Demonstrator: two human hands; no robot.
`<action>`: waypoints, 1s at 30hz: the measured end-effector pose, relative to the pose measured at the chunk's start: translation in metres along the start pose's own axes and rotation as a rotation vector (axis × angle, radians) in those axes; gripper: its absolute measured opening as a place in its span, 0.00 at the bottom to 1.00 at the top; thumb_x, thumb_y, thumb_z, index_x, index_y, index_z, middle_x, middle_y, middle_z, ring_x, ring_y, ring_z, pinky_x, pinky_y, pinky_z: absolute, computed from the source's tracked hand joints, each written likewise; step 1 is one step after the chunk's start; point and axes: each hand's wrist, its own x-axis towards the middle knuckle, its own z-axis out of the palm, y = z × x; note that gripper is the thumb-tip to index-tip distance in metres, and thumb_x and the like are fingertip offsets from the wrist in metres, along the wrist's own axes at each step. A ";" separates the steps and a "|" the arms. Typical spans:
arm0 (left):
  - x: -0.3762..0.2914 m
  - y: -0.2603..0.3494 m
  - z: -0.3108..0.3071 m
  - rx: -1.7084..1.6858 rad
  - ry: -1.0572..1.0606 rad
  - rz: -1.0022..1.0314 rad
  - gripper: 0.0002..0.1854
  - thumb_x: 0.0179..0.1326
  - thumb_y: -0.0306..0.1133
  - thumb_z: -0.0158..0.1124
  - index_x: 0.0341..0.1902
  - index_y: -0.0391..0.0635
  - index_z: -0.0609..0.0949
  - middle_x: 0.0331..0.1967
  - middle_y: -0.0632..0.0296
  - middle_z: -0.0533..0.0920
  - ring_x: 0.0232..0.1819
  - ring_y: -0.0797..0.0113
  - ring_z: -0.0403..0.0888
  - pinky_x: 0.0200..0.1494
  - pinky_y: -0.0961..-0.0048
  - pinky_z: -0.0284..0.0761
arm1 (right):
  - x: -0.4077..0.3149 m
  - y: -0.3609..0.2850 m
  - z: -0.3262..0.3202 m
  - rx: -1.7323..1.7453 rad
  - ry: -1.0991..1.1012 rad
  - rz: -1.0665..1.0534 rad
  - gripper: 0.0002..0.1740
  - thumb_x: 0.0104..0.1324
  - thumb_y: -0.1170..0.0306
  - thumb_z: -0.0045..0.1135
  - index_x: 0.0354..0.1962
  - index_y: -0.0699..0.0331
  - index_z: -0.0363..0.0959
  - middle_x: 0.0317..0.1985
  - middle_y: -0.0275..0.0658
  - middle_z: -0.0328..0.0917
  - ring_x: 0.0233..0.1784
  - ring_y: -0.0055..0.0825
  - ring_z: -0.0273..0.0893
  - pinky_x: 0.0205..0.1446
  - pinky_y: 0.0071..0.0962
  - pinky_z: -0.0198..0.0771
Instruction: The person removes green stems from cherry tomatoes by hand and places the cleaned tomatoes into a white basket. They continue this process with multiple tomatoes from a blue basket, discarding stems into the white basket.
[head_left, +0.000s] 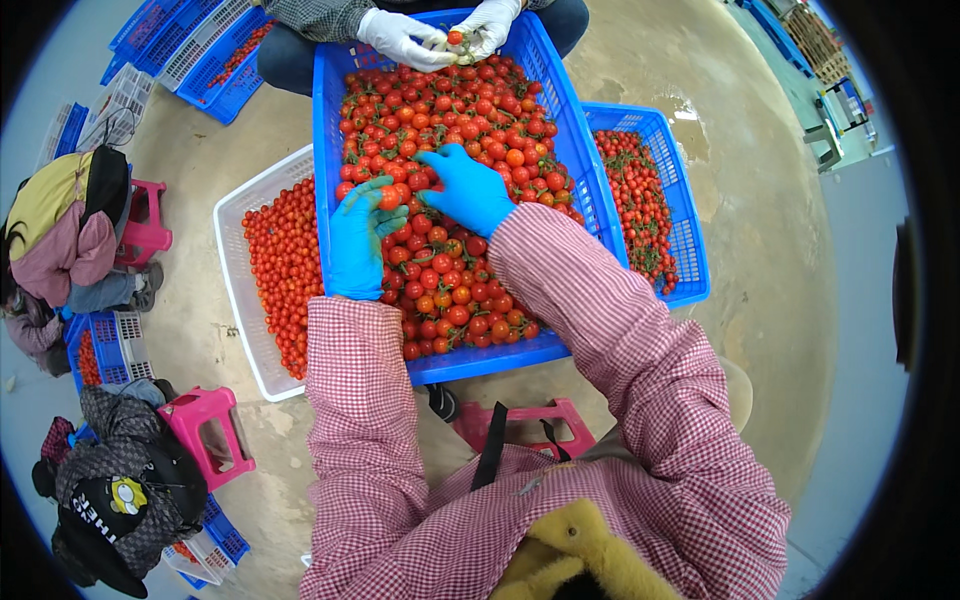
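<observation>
My left hand (358, 244), in a blue glove, has its fingers curled around a cherry tomato (389, 197) at the left side of a blue plastic crate (480, 365). Beside it, my right hand (469, 189), gloved in blue too, reaches in over the heap with thumb and forefinger apart. Its fingertips touch or hover just above the fruit; which one I cannot tell. Red and orange cherry tomatoes (442, 285), many with green stems, fill the crate.
Across the crate, a co-worker's white-gloved hands (442, 37) hold a tomato with a stem. A white crate (225, 225) of loose tomatoes stands left, another blue crate (694, 247) right. Co-workers sit at left near pink stools (210, 427). Another pink stool (555, 412) is below me.
</observation>
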 end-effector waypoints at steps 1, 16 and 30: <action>-0.002 0.005 0.001 -0.209 -0.073 -0.007 0.16 0.54 0.33 0.51 0.45 0.37 0.72 0.35 0.55 0.77 0.34 0.66 0.76 0.35 0.77 0.72 | 0.007 -0.004 0.004 0.003 0.012 -0.031 0.20 0.50 0.63 0.53 0.42 0.55 0.66 0.45 0.42 0.62 0.43 0.39 0.69 0.37 0.39 0.69; -0.014 0.009 0.012 -0.236 -0.175 -0.093 0.18 0.55 0.26 0.54 0.50 0.39 0.69 0.39 0.59 0.75 0.39 0.70 0.74 0.42 0.75 0.71 | -0.056 0.017 -0.037 1.897 -0.194 0.564 0.20 0.62 0.62 0.40 0.47 0.67 0.63 0.29 0.36 0.74 0.18 0.13 0.64 0.15 0.07 0.59; -0.015 0.007 0.008 -0.326 -0.182 -0.064 0.15 0.58 0.31 0.51 0.49 0.41 0.70 0.38 0.61 0.75 0.33 0.74 0.73 0.32 0.81 0.70 | -0.065 0.050 -0.023 1.158 0.086 0.288 0.21 0.53 0.68 0.52 0.46 0.62 0.67 0.37 0.32 0.73 0.35 0.16 0.68 0.36 0.16 0.64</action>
